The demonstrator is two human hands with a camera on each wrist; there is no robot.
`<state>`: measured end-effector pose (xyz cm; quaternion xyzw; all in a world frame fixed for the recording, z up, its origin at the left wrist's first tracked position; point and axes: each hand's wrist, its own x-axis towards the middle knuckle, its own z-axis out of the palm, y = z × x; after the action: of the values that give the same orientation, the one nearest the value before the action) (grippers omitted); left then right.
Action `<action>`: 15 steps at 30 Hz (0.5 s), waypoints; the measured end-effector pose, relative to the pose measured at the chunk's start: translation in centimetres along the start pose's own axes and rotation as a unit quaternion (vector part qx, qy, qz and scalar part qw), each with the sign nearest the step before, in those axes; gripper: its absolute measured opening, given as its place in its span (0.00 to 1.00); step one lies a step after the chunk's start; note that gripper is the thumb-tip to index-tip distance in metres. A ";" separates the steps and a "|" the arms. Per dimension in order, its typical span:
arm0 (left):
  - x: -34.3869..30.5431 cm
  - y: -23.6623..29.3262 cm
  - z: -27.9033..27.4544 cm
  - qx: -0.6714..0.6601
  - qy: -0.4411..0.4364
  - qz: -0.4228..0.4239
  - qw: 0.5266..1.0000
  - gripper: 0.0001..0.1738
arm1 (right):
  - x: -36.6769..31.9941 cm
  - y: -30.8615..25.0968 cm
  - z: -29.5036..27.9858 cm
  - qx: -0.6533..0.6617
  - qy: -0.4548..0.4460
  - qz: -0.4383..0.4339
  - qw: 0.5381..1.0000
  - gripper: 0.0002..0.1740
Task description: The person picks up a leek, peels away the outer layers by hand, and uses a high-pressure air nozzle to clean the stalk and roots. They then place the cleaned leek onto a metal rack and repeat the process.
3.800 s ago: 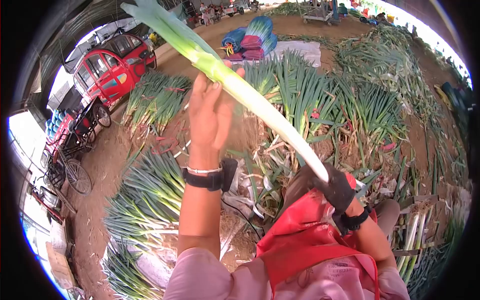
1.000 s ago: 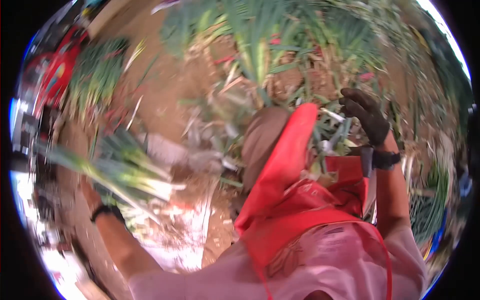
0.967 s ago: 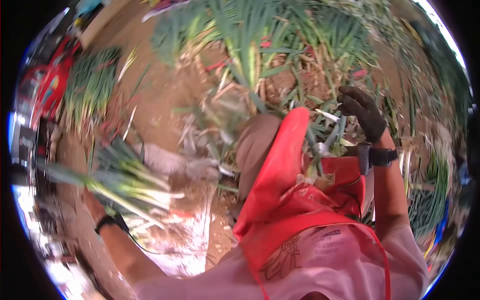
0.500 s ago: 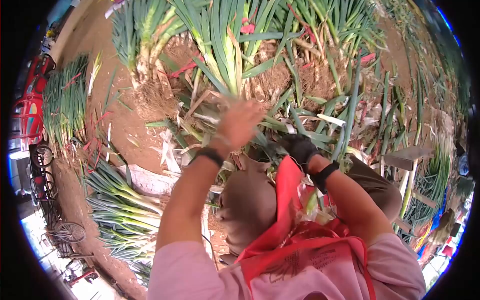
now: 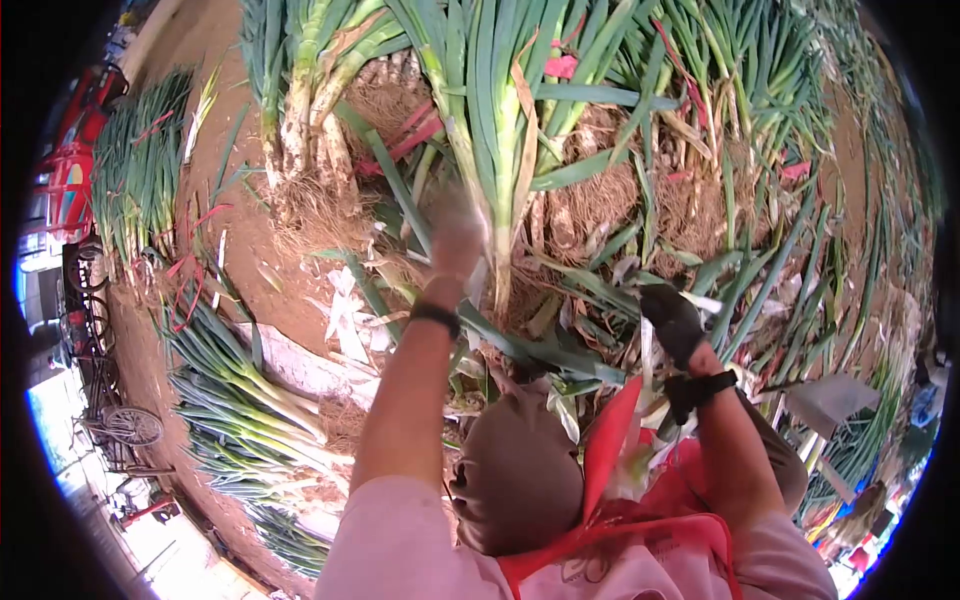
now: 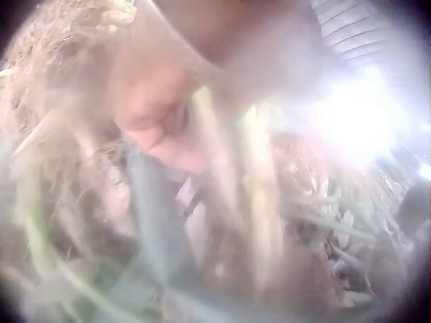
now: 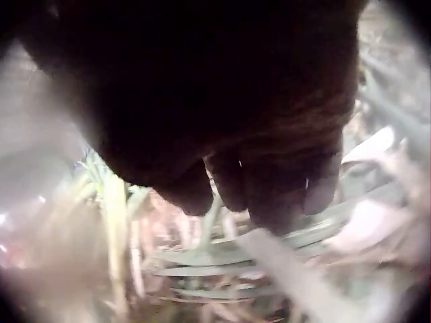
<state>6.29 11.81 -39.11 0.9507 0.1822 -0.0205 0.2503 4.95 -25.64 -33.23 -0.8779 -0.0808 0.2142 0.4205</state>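
My bare left hand (image 5: 458,245) is blurred beside the pale stem of a leek (image 5: 503,250) from the bundles in front. In the left wrist view, that hand (image 6: 158,118) has bent fingers against pale stalks (image 6: 264,195); blur hides whether they close round one. Dark-gloved, my right hand (image 5: 672,322) hovers over loose leaves to the right of my covered knee. The right wrist view shows the glove (image 7: 236,134) from behind, its fingers loosely bent downward above flat green leaves (image 7: 215,259), with nothing seen held.
Tied leek bundles with roots (image 5: 320,205) stand along the far side. Leeks lie piled (image 5: 250,400) at the left, near a whitish sheet (image 5: 310,368). A red vehicle (image 5: 72,185) and a bicycle (image 5: 132,425) are at the far left. Leaf scraps cover the ground ahead.
The long leek held at the left earlier is out of my hand. Since half a second ago, my left hand has moved down beside the stem, and my right hand rightward, away from it.
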 end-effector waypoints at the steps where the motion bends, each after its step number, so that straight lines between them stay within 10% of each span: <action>1: 1.8 -1.0 1.9 0.045 0.031 0.046 0.997 0.23 | 1.4 -1.6 1.4 0.109 -0.035 -0.016 0.993 0.12; 2: 3.6 -1.8 3.8 0.093 0.067 0.089 0.989 0.22 | 2.5 -3.5 2.2 0.135 -0.078 0.033 0.987 0.15; 3: 5.1 -2.5 5.1 -0.205 -0.012 -0.034 0.978 0.20 | 3.3 -5.2 3.2 0.174 -0.085 0.020 0.981 0.20; 4: 5.5 -2.8 6.0 -0.478 -0.098 -0.156 0.859 0.18 | 4.2 -6.9 4.1 0.213 -0.093 0.007 0.973 0.26; 10: 1.7 5.5 0.2 -0.365 -0.086 -0.102 0.921 0.14 | 6.6 -9.0 9.8 0.311 -0.095 0.101 0.940 0.21; 12: 1.3 5.7 -3.8 -0.221 -0.045 0.105 0.969 0.16 | 7.3 -7.9 8.5 0.341 -0.045 0.086 0.935 0.15; 13: 1.6 9.0 -8.2 -0.289 -0.118 -0.080 0.947 0.16 | 7.8 -7.1 7.4 0.375 -0.022 0.084 0.923 0.12; 15: 2.6 4.6 -8.9 -0.278 -0.022 -0.105 0.954 0.19 | 9.2 -6.4 4.3 0.470 0.045 0.105 0.875 0.12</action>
<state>9.87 13.23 -29.46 0.8181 0.2737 -0.0163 0.5055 11.48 -15.61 -33.54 -0.5893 0.1413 0.2300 0.7615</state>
